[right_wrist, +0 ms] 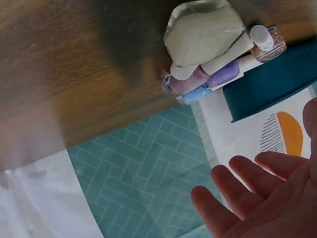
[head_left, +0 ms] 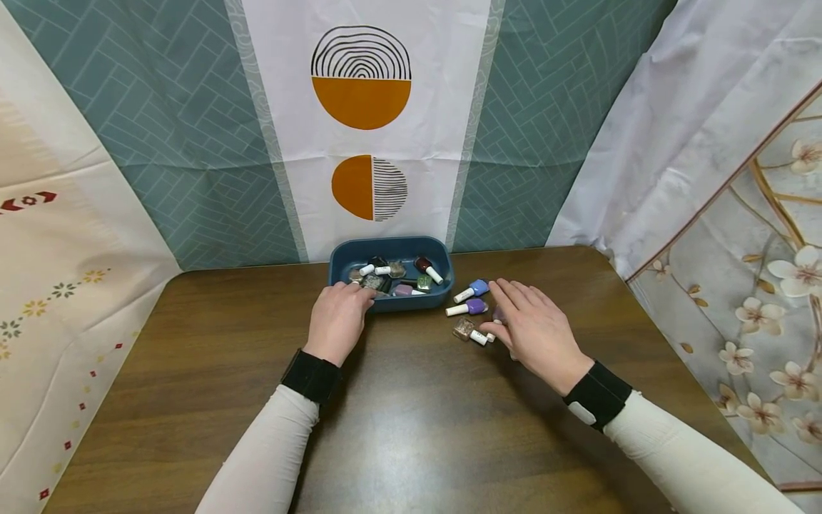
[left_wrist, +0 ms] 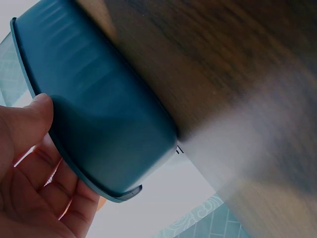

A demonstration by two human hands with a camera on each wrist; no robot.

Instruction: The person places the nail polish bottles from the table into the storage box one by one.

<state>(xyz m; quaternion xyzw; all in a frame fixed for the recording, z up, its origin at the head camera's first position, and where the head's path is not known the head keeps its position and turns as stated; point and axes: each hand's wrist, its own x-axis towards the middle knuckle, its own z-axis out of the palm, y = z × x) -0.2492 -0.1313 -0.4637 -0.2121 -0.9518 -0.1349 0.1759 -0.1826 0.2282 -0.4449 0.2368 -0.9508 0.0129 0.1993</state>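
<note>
My left hand (head_left: 337,321) grips the front left rim of a blue plastic bin (head_left: 411,305). In the left wrist view its thumb (left_wrist: 42,111) presses the outer wall while the fingers reach over the rim. Several nail polish bottles lie inside the bin, among them a dark red one (head_left: 422,264) and a green glitter one (head_left: 424,283). My right hand (head_left: 536,328), fingers extended, hovers over loose nail polish bottles right of the bin. These include blue (head_left: 479,287), purple (head_left: 477,306), glittery brown (head_left: 464,328), mauve (right_wrist: 190,82) and milky white (right_wrist: 205,34) ones; the hand partly hides some.
The bin stands near the back edge of a brown wooden table (head_left: 398,428). Behind it hangs a patterned curtain (head_left: 385,143). Floral fabric (head_left: 758,343) hangs along the right side, and cream fabric (head_left: 70,307) along the left.
</note>
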